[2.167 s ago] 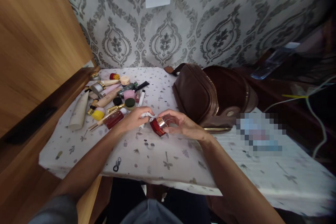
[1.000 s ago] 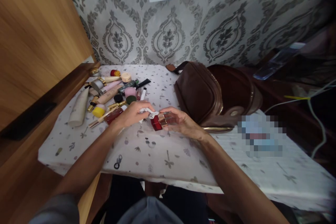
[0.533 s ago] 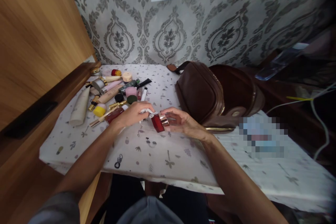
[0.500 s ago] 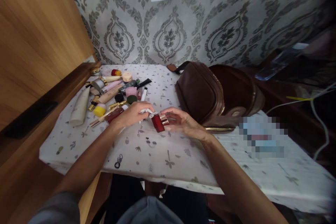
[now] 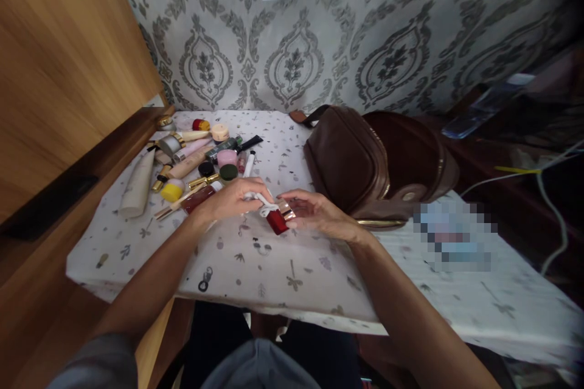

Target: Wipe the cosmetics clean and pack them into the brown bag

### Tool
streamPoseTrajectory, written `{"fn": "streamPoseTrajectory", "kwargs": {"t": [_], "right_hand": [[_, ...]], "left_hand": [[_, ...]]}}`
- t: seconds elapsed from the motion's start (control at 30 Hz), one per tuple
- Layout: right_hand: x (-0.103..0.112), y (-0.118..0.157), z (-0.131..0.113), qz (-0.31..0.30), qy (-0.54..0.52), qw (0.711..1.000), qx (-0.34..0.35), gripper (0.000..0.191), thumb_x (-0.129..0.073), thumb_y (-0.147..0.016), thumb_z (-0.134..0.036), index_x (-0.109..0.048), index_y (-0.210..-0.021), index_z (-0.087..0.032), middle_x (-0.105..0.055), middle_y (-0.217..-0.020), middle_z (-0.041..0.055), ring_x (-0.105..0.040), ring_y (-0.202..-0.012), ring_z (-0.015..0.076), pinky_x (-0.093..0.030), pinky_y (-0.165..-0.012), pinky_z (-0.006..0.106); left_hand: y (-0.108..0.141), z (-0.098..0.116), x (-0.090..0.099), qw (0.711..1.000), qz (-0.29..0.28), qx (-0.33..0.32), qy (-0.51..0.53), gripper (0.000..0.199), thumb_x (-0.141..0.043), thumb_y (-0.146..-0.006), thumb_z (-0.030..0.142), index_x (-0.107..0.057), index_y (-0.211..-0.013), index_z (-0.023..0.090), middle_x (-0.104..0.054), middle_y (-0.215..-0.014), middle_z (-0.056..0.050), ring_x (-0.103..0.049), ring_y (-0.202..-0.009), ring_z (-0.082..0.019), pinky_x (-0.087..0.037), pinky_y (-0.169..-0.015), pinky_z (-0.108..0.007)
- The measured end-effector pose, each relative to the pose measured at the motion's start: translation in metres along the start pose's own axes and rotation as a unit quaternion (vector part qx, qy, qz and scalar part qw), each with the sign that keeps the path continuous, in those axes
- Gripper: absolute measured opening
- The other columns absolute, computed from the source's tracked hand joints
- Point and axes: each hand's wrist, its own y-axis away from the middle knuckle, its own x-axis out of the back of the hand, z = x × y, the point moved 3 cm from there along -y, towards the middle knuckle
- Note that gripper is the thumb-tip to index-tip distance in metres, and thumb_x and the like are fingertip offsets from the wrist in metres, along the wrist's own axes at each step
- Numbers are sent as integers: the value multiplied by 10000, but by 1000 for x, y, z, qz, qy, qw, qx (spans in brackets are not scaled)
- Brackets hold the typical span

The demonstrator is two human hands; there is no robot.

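Observation:
My right hand (image 5: 319,214) grips a small red bottle (image 5: 276,222) by its shiny rose-gold cap, tilted just above the patterned cloth. My left hand (image 5: 237,199) is closed on a crumpled white cloth (image 5: 265,206), which touches the top of the red bottle near the cap. Beside my left wrist lies another dark red bottle (image 5: 199,197). Several jars and tubes spread out behind it, among them a yellow-lidded jar (image 5: 172,191) and a large cream tube (image 5: 138,185).
A brown leather bag (image 5: 349,161) stands at the right rear of the cloth-covered table (image 5: 292,298). A blurred-out item (image 5: 456,237) lies to its right. A wooden panel (image 5: 73,30) rises on the left, and a clear bottle (image 5: 486,106) is at the far right.
The red bottle has tipped a little and moved slightly down and right. My left hand has brought the white cloth over the bottle's near side, by the cap.

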Motion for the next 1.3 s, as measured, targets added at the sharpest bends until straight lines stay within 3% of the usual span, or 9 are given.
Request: {"fn": "streamPoseTrajectory", "kwargs": {"t": [0.2, 0.4, 0.57, 0.73, 0.93, 1.1, 1.3], "right_hand": [[-5, 3, -5, -39, 5, 999, -4, 594, -894, -638, -300, -645, -1175, -239, -710, -1056, 21, -668, -799, 147, -530, -744, 304], [-6, 2, -6, -9, -12, 1000, 24, 564, -885, -658, -308, -614, -1149, -254, -728, -1041, 31, -699, -922, 207, -536, -845, 366], [-3, -2, 0, 12, 0, 999, 48, 553, -866, -685, -302, -557, -1142, -261, -721, -1049, 37, -694, -980, 205, -528, -896, 376], [-4, -2, 0, 41, 7, 998, 48, 504, -874, -661, -328, -586, -1067, -248, -698, -1022, 27, -676, -962, 198, -532, -872, 364], [-6, -2, 2, 61, 16, 997, 41, 538, -890, -624, -320, -604, -1073, -240, -687, -1002, 26, -675, -948, 201, -521, -929, 413], [-6, -2, 0, 34, 5, 997, 68, 528, -902, -610, -287, -628, -1060, -249, -682, -1039, 19, -680, -970, 199, -523, -943, 414], [-7, 0, -10, 8, 48, 994, 101, 514, -901, -624, -278, -683, -1089, -254, -728, -1049, 29, -685, -997, 221, -496, -992, 452]], "left_hand": [[0, -8, -5, 996, -19, 70, -48, 236, -514, -808, 136, -707, -939, 173, -710, -887, -20, -613, -785, -159, -426, -657, -233], [1, -6, 4, 995, 12, 79, -63, 239, -504, -800, 146, -699, -935, 170, -718, -893, -9, -613, -782, -160, -421, -658, -233], [2, 0, 9, 994, 20, 82, -67, 236, -499, -808, 133, -693, -938, 173, -716, -897, -3, -613, -779, -151, -423, -666, -228], [0, 6, 5, 998, -1, 34, -49, 192, -533, -838, 167, -709, -916, 160, -683, -903, -38, -635, -849, -176, -456, -760, -260], [-2, 9, 0, 998, 23, 15, -54, 198, -524, -853, 159, -709, -922, 163, -645, -920, -50, -619, -878, -180, -455, -784, -276], [-1, 7, -1, 997, 22, 65, -29, 233, -506, -871, 199, -690, -1012, 171, -688, -966, -41, -624, -908, -184, -437, -674, -226], [-3, -1, -3, 997, 15, 67, -16, 260, -492, -847, 193, -695, -1007, 162, -713, -988, -46, -635, -926, -197, -471, -746, -249]]}}
